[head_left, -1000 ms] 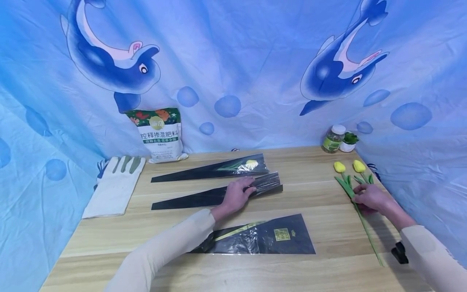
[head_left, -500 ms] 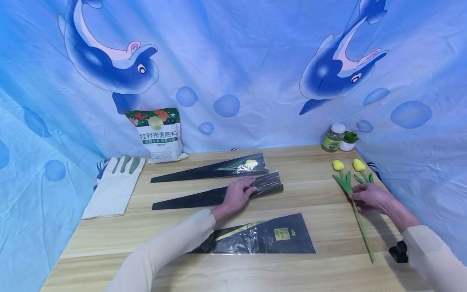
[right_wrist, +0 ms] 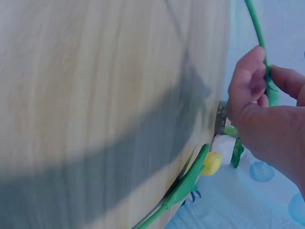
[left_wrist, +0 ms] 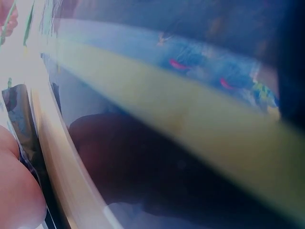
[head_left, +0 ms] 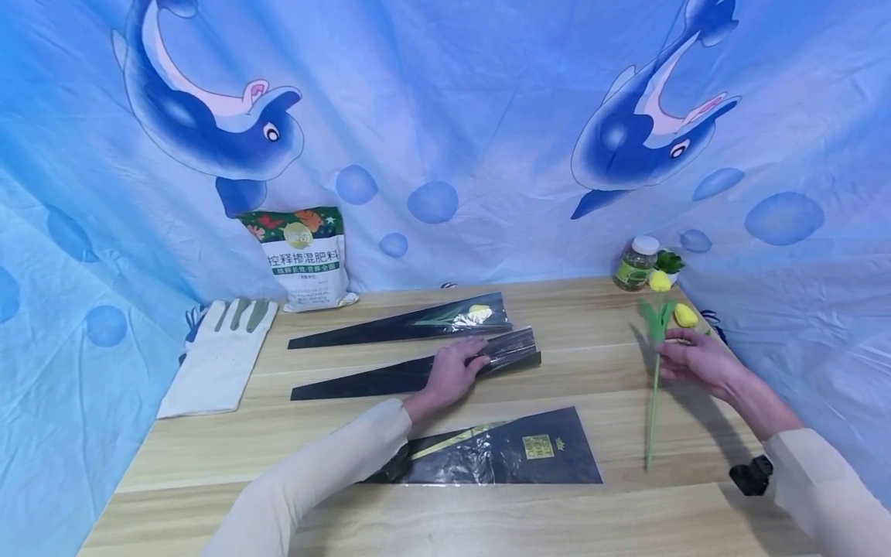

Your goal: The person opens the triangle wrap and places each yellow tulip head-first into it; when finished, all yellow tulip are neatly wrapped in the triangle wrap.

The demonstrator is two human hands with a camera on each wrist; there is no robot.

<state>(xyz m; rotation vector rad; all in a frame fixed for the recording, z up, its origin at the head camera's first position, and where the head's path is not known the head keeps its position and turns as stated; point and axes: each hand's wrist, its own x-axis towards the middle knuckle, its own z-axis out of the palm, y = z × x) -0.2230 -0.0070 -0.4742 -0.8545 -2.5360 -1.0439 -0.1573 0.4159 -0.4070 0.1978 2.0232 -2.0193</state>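
My right hand (head_left: 703, 367) pinches the green stem of an artificial yellow tulip (head_left: 657, 321), just under its leaves, and holds it raised over the table's right side. In the right wrist view, thumb and fingers meet on the stem (right_wrist: 260, 33). Another yellow tulip (head_left: 685, 315) lies beyond that hand. My left hand (head_left: 448, 375) grips the middle black flower sleeve (head_left: 383, 381) near its wide end, where the film stands up a little. Its fingertips are partly hidden there. The left wrist view is mostly blurred by film close to the lens.
Behind lies a black sleeve (head_left: 376, 329) with a yellow tulip inside. In front is a flat sleeve (head_left: 501, 460) with gold print. White gloves (head_left: 219, 360) and a fertilizer bag (head_left: 313, 267) are at left. A jar (head_left: 635, 264) and potted succulent (head_left: 670, 263) stand back right.
My right hand has lifted the tulip off the table; its stem swung left and now points nearly straight down. The left hand and the sleeves have stayed in place.
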